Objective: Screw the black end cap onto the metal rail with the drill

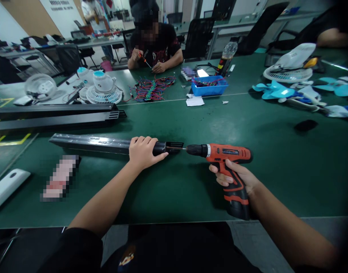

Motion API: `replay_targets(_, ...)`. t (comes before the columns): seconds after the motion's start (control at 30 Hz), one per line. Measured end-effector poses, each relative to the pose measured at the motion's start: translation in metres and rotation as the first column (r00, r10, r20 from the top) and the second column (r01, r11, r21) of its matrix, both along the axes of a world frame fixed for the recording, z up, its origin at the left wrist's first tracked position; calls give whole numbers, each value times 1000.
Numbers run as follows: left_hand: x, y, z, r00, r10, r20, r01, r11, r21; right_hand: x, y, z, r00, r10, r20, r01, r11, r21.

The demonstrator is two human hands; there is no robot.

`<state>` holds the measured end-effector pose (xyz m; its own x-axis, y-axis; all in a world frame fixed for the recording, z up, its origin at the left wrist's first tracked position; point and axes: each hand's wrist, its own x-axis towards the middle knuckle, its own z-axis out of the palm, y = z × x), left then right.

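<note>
A long black bar-shaped housing (105, 144) lies across the green table in front of me. My left hand (143, 151) is wrapped over it near its right end, thumb pointing right. In my right hand (233, 174) is an orange and black cordless drill (229, 152), gripped by its handle and pointing left. Its thin bit reaches the slotted end (174, 145) of the housing; whether it sits in a screw there is too small to tell.
Two more dark bars (57, 118) lie beyond on the left. A phone (61, 177) and a white case (9, 187) are nearer. Wired boards (151, 89), a blue bin (209, 89), fan parts (276, 91) and a co-worker (157, 41) holding a screwdriver are across the table.
</note>
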<state>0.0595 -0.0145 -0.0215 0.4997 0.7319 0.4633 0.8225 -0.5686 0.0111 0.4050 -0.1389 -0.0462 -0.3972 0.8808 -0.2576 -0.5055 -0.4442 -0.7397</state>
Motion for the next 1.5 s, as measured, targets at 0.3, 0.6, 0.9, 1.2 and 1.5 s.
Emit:
replay_targets(0.3, 0, 0, 0, 1000, -7, 9, 7, 1000, -11, 0, 1, 1, 997, 37, -61, -39, 999, -30)
replay_targets(0.6, 1, 1, 2, 1000, -7, -12, 7, 1000, -10, -2, -1, 5, 997, 41, -71, -45, 998, -51)
replay_targets(0.9, 0, 1, -1, 1000, -18, -3, 18, 999, 29, 1, 2, 4, 993, 100, -62, -101, 995, -19)
replay_targets(1.2, 1, 0, -1, 1000, -20, 18, 20, 1000, 18, 6, 1, 0, 995, 99, -22, -100, 992, -76)
replay_targets(1.5, 1, 0, -1, 999, -26, 38, 26, 1000, 0, 12, -1, -4, 996, 25, 87, -18, 997, -78)
